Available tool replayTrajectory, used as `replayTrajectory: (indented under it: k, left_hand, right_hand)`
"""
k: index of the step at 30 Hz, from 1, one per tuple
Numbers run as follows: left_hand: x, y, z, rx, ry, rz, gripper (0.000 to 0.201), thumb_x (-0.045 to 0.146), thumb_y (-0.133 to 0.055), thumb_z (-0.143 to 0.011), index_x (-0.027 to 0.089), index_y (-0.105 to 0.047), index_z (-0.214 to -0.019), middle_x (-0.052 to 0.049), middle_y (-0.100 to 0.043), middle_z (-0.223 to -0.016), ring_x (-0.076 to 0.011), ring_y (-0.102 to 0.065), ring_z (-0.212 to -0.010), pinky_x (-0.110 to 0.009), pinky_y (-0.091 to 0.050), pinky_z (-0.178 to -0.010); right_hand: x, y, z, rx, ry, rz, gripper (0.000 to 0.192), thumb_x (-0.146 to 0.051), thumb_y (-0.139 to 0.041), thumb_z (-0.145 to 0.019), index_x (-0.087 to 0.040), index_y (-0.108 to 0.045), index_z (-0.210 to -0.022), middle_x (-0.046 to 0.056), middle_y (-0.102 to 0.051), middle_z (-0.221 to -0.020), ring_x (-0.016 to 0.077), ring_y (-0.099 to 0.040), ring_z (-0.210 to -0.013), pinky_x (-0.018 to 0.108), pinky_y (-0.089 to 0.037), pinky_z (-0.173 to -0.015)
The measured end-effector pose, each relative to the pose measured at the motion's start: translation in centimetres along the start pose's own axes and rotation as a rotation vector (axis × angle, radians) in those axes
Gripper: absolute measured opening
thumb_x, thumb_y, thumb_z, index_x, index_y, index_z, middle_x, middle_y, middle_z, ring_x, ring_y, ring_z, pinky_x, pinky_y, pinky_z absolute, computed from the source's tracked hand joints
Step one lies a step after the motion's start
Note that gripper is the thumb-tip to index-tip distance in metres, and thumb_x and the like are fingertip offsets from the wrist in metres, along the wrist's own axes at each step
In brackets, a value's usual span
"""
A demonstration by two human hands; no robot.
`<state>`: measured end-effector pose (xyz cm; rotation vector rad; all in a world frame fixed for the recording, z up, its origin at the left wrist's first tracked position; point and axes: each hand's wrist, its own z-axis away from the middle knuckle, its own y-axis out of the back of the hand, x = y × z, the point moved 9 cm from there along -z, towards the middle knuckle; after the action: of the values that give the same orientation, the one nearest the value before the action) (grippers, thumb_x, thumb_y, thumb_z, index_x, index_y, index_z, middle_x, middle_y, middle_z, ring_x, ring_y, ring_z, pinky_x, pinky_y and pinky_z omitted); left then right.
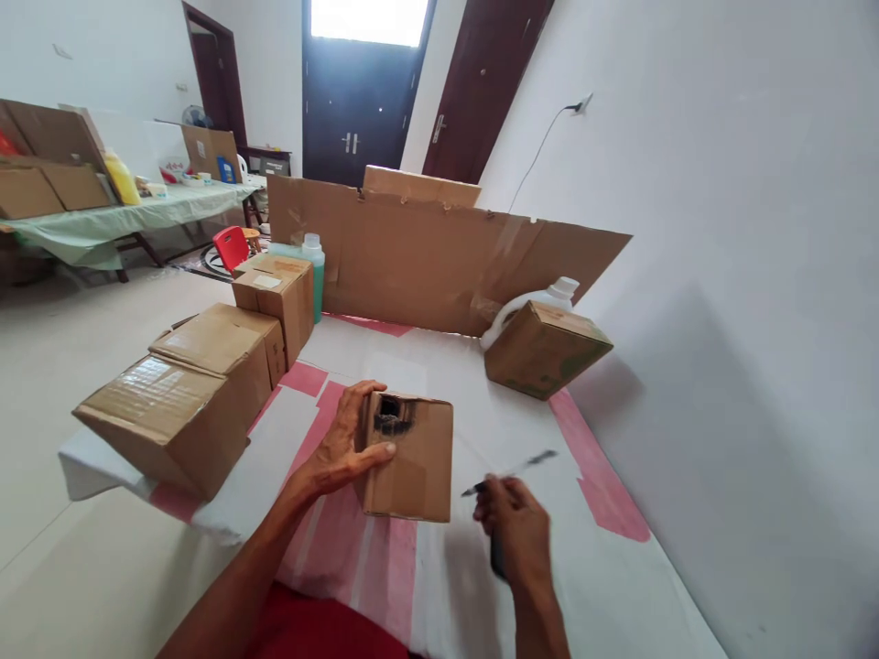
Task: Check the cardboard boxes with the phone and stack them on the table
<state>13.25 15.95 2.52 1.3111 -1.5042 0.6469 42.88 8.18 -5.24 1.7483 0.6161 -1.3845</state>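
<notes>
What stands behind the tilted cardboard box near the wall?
Behind the tilted cardboard box stands a white jug; only its cap and upper shoulder show, the rest is covered. Behind both rises a cardboard sheet.

Left hand clasped, fingers spread; right hand fisted (blurred).

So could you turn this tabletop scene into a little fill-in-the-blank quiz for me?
1. The left hand grips a small ____ box.
2. The right hand holds a thin, blurred ____.
3. Behind the tilted box by the wall stands a ____ jug.
4. The chair on the floor is ____.

Missing words: cardboard; blade; white; red
</notes>
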Motion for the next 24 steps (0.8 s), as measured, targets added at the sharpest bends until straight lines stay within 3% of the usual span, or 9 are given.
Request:
replayTrajectory:
  k: [3, 6, 8, 11, 19, 24]
  left_hand:
    - [0.3, -0.2, 0.0, -0.003, -0.019, -0.022, 0.071, 0.035, -0.074, -0.081, 0.029, -0.044, -0.144, -0.01, -0.047, -0.148, -0.0333, -0.045, -0.139, -0.051, -0.036, -0.12]
    - [0.4, -0.4, 0.1, -0.01, -0.01, -0.028, 0.072, 0.033, -0.074, -0.081, 0.03, -0.043, -0.145, -0.01, -0.044, -0.15, -0.0331, -0.043, -0.142, -0.051, -0.036, -0.121]
    - [0.4, -0.4, 0.2, -0.018, -0.003, -0.027, 0.072, 0.033, -0.074, -0.081, 0.03, -0.042, -0.146, -0.01, -0.045, -0.15, -0.0331, -0.042, -0.143, -0.051, -0.035, -0.122]
    - [0.7, -0.4, 0.2, -0.021, -0.008, -0.023, 0.072, 0.032, -0.074, -0.081, 0.029, -0.042, -0.146, -0.01, -0.045, -0.15, -0.0335, -0.042, -0.144, -0.052, -0.034, -0.123]
    - [0.9, -0.5, 0.2, -0.023, -0.016, -0.019, 0.07, 0.03, -0.074, -0.081, 0.028, -0.043, -0.144, -0.011, -0.044, -0.153, -0.0351, -0.039, -0.147, -0.054, -0.033, -0.124]
    - [1.0, -0.7, 0.4, -0.021, -0.042, -0.031, 0.07, 0.028, -0.074, -0.081, 0.029, -0.043, -0.144, -0.011, -0.043, -0.152, -0.0345, -0.037, -0.147, -0.053, -0.031, -0.125]
  right_hand:
    - [-4.4, 0.1, 0.2, 0.046, -0.007, -0.48, 0.034, -0.055, -0.074, -0.079, -0.025, -0.06, -0.087, -0.001, -0.071, -0.07, 0.0172, -0.067, -0.057, 0.026, -0.049, -0.05]
    - [-9.3, -2.9, 1.4, -0.089, 0.054, -0.721, 0.027, -0.042, -0.081, -0.079, -0.024, -0.064, -0.09, 0.0, -0.076, -0.087, 0.016, -0.073, -0.069, 0.027, -0.057, -0.061]
    - [-11.3, -5.1, 2.4, -0.174, 0.107, -0.686, 0.023, -0.041, -0.079, -0.084, -0.023, -0.067, -0.091, 0.001, -0.076, -0.089, 0.0157, -0.073, -0.069, 0.027, -0.058, -0.062]
    - [-12.2, -6.9, 3.3, -0.188, 0.174, -0.622, 0.022, -0.041, -0.076, -0.089, -0.022, -0.067, -0.094, 0.001, -0.075, -0.092, 0.0144, -0.071, -0.068, 0.026, -0.058, -0.06]
    - [-12.0, -6.1, 3.1, -0.111, 0.225, -0.408, 0.028, -0.048, -0.072, -0.091, -0.021, -0.065, -0.093, 0.002, -0.075, -0.088, 0.0125, -0.068, -0.06, 0.027, -0.058, -0.063]
    - [-13.4, -5.9, 3.1, -0.034, 0.296, -0.407, 0.028, -0.047, -0.074, -0.09, -0.021, -0.064, -0.094, 0.001, -0.075, -0.085, 0.0132, -0.068, -0.06, 0.029, -0.059, -0.067]
